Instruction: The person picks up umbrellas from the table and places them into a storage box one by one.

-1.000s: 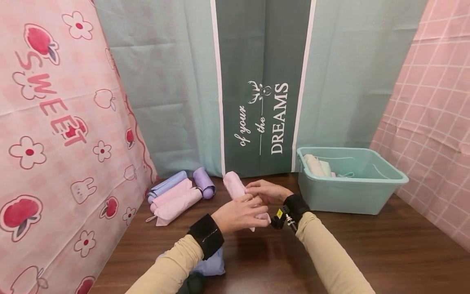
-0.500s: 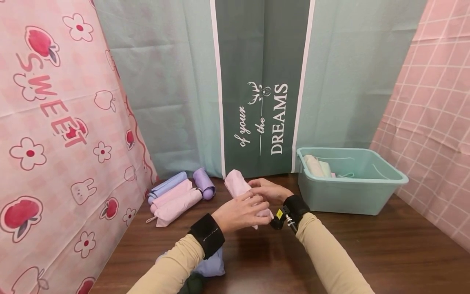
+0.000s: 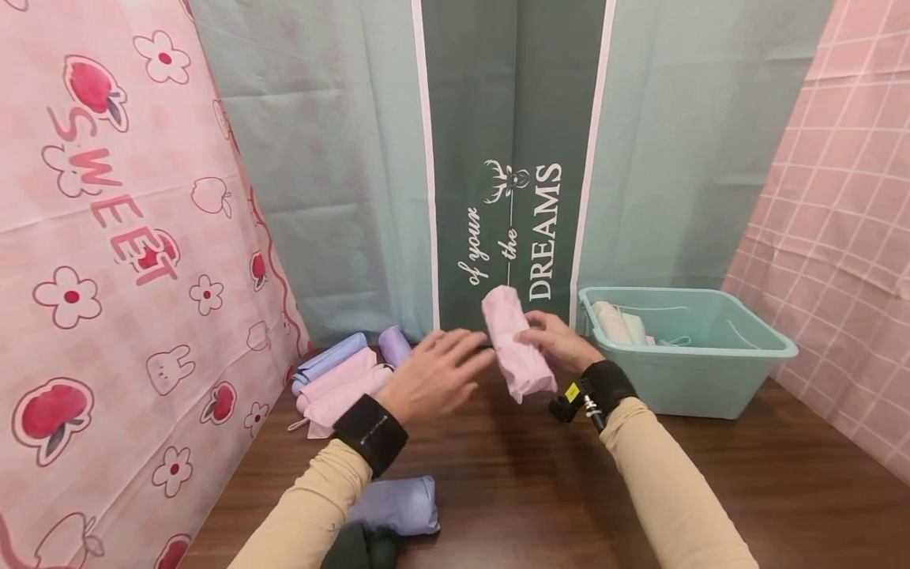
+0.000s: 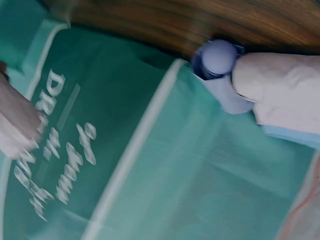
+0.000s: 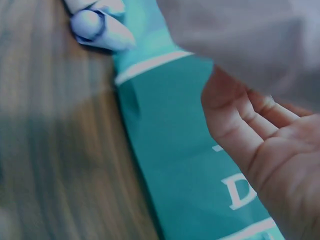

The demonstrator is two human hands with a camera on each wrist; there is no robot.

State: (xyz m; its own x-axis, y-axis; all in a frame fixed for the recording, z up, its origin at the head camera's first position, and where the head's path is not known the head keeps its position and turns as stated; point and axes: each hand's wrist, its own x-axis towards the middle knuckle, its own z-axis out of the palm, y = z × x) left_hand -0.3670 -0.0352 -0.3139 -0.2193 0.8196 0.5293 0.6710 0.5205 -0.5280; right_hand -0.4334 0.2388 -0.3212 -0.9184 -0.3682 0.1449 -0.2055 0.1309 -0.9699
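Observation:
My right hand (image 3: 562,345) grips a pale pink folded umbrella (image 3: 513,340) from its right side, holding it tilted above the table. In the right wrist view, the umbrella's blurred cover (image 5: 240,35) hides part of that hand's fingers (image 5: 232,102). My left hand (image 3: 435,375) is apart from it to the left, fingers spread, holding nothing. Behind the left hand, a purple folded umbrella (image 3: 393,345) lies partly hidden; its round handle end (image 4: 220,57) shows in the left wrist view. Beside it lie a pale pink umbrella (image 3: 341,405), a pinker one (image 3: 340,371) and a blue one (image 3: 330,357).
A teal bin (image 3: 700,385) stands at the right, with a cream rolled bundle (image 3: 610,322) and other pale items inside. Near the front, a periwinkle folded umbrella (image 3: 404,506) and a dark green item (image 3: 359,547) lie partly under the left forearm. Curtains enclose the table (image 3: 554,490).
The left hand has let go of the pale pink umbrella and moved left. The right hand has raised it and shifted it right. More of the front periwinkle umbrella shows.

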